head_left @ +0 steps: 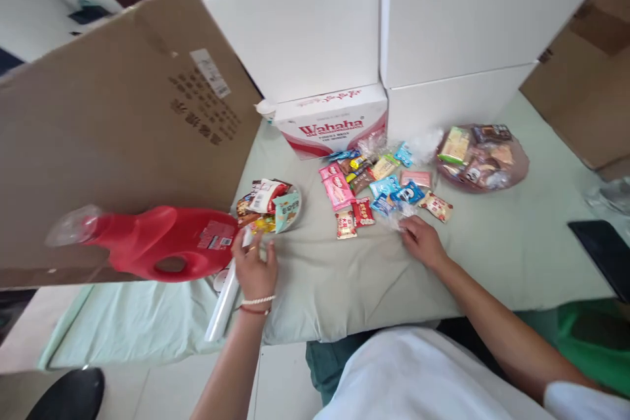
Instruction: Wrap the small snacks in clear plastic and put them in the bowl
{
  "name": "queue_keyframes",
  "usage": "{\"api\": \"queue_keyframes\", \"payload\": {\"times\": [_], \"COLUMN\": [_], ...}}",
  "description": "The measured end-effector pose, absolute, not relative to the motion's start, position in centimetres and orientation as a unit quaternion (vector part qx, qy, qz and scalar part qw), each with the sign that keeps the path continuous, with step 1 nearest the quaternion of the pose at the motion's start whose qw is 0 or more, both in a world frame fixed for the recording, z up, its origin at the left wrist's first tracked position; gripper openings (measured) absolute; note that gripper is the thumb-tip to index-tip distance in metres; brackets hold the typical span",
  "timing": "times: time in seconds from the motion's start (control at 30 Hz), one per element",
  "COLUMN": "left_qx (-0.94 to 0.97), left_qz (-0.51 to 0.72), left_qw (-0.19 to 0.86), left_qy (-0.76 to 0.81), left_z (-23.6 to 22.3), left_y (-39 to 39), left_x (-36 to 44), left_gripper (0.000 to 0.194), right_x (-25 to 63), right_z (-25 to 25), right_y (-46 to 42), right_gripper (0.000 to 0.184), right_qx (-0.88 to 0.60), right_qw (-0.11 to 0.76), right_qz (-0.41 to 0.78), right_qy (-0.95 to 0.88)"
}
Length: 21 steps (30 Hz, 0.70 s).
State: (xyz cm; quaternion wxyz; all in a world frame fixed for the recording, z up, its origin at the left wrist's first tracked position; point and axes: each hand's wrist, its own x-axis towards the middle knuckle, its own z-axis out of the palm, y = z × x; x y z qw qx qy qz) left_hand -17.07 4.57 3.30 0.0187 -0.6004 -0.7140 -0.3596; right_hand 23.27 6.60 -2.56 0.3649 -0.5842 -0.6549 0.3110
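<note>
My left hand point(254, 269) reaches over the upper end of a white roll point(223, 308), perhaps plastic film, with its fingers apart. Just beyond its fingertips stands a bowl point(298, 203) heaped with packaged snacks point(268, 197). The fingers of my right hand point(424, 241) are pinched on crinkled clear plastic point(396, 218). Blue snack packets point(386, 187) lie right behind that plastic, and a cream-and-red packet point(437, 206) is beside it. Pink packets point(337, 187) and a red packet point(363, 212) lie on the cloth between my hands.
A large red jug point(172, 233) lies sideways at left, against a cardboard panel point(147, 98). At the back are a Wahaha box point(335, 121) and white panels point(305, 39). A pinkish bowl of snacks point(516, 167) and a dark phone point(598, 249) are at right.
</note>
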Motion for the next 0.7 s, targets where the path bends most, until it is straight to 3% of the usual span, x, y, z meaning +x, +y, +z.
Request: {"api": "queue_keyframes", "payload": {"times": [0.1,0.17,0.27,0.37,0.47,0.6,0.7], "left_qx": [-0.559,-0.547,-0.410,-0.257,-0.255,-0.355,-0.382], "left_qz": [-0.383,-0.394,-0.454,-0.477,-0.446,-0.434,-0.448], "left_qw": [-0.001,-0.174,-0.512,-0.706,-0.747,-0.659,-0.613], "left_qy": [-0.736,-0.718,-0.603,-0.457,-0.422,-0.501,-0.527], "left_z": [3.7,3.2,1.8,1.2,1.5,1.7,1.0], "left_y": [0.6,-2.0,-3.9,-2.7,-0.3,1.0,0.7], "left_x": [-13.6,-9.9,-4.0,-0.2,1.0,1.1,1.1], "left_gripper": [0.040,0.037,0.048,0.067,0.065,0.034,0.038], "right_x": [23.3,23.0,21.9,20.4,19.6,19.9,20.4], "right_z": [0.1,1.9,3.8,4.4,4.0,3.1,2.4], "right_y": [6.1,5.4,4.1,2.9,2.0,1.2,0.8], "right_gripper": [0.036,0.041,0.040,0.038,0.042,0.051,0.052], "right_qx": [-0.579,-0.536,-0.466,-0.424,-0.427,-0.491,-0.537], "right_qw": [0.473,0.508,0.497,0.454,0.444,0.448,0.403], "right_qz": [0.508,0.611,0.707,0.768,0.772,0.720,0.693], "right_qy": [-0.428,-0.284,-0.187,-0.156,-0.160,-0.198,-0.261]}}
